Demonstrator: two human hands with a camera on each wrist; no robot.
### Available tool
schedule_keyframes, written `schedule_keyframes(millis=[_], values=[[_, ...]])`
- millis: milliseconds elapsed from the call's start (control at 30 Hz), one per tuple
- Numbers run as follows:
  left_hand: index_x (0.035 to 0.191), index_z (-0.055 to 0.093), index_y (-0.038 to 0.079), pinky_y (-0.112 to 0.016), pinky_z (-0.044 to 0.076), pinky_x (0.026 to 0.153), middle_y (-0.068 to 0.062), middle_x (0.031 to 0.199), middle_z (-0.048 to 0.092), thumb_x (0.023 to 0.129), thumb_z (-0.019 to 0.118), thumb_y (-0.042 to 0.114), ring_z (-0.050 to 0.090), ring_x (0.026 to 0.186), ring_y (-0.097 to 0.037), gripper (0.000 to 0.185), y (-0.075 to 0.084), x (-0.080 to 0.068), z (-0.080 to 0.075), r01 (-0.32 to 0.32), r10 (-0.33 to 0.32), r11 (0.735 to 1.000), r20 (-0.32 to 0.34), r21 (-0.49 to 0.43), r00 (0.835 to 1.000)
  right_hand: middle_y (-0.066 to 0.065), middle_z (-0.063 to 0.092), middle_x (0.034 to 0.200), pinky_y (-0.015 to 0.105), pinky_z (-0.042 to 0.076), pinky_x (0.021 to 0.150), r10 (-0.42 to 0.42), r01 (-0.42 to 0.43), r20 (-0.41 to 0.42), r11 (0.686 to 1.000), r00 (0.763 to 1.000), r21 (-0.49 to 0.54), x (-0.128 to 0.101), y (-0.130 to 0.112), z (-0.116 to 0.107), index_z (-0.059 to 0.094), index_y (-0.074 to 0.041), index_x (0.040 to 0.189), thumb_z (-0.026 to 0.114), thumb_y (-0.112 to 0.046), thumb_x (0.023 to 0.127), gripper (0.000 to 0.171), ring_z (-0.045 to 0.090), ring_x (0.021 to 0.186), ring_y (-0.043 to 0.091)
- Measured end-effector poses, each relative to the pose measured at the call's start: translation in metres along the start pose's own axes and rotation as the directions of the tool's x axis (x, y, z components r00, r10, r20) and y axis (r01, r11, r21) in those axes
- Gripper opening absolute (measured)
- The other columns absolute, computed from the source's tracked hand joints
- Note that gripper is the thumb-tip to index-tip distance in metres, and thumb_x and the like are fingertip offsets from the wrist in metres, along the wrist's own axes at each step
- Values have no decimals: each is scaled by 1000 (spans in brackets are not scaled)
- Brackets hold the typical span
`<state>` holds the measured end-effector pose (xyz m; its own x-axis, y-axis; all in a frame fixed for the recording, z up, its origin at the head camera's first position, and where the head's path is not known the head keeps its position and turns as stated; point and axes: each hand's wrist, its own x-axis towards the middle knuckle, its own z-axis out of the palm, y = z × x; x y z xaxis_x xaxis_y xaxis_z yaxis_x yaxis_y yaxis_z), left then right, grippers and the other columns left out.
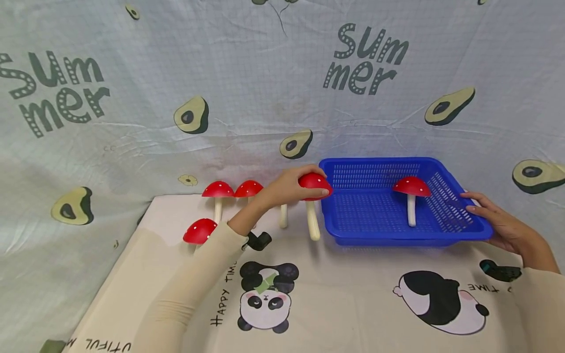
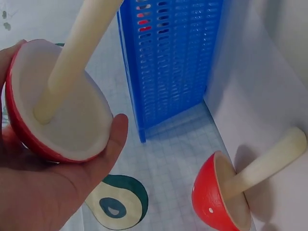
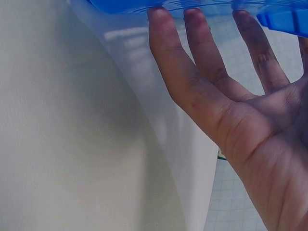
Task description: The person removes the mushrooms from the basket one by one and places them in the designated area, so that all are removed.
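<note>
My left hand (image 1: 295, 186) grips the red cap of a toy mushroom (image 1: 314, 182), whose cream stem hangs down just left of a blue plastic basket (image 1: 397, 239). In the left wrist view the held mushroom (image 2: 60, 113) lies in my palm, underside up, beside the basket wall (image 2: 168, 62). One red mushroom (image 1: 411, 188) stands inside the basket. My right hand (image 1: 481, 208) rests with straight fingers (image 3: 178, 57) against the basket's right rim (image 3: 192, 5).
Three more red mushrooms (image 1: 218, 190) (image 1: 248, 188) (image 1: 199, 231) stand on the panda-print mat (image 1: 344, 304) to the left, and a bare stem (image 1: 283, 215) shows behind my left hand. One mushroom (image 2: 221, 192) lies near the avocado-print backdrop (image 1: 265, 98).
</note>
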<state>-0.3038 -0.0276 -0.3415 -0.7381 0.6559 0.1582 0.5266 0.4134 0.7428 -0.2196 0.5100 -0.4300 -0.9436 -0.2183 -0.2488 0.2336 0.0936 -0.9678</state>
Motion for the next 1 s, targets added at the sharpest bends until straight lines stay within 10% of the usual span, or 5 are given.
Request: schedule_keyframes(millis=[267, 600, 1000], values=[[122, 71, 23, -33, 54, 88, 4, 122, 65, 95, 70, 34, 58, 110, -17, 29, -7, -2, -4, -61, 61, 997, 19, 45, 998, -14, 55, 113, 44, 62, 77, -5, 5, -4, 999, 1000, 36, 0, 0, -1, 41, -53, 141, 35, -25, 112, 41, 68, 96, 18], [117, 70, 27, -33, 57, 61, 1, 119, 63, 85, 81, 42, 63, 90, -25, 38, -9, -7, 2, 71, -80, 990, -68, -125, 994, -15, 56, 113, 44, 62, 77, -4, 4, -14, 999, 1000, 36, 0, 3, -1, 41, -53, 140, 35, -25, 112, 40, 68, 96, 17], [122, 72, 24, -37, 58, 89, 0, 127, 56, 80, 86, 27, 54, 119, -24, 45, -19, -14, -2, 2, -8, 997, -83, -72, 996, -13, 57, 113, 45, 62, 77, -8, 9, -11, 998, 1000, 57, 0, 2, 1, 41, -52, 140, 35, -25, 112, 40, 69, 95, 19]])
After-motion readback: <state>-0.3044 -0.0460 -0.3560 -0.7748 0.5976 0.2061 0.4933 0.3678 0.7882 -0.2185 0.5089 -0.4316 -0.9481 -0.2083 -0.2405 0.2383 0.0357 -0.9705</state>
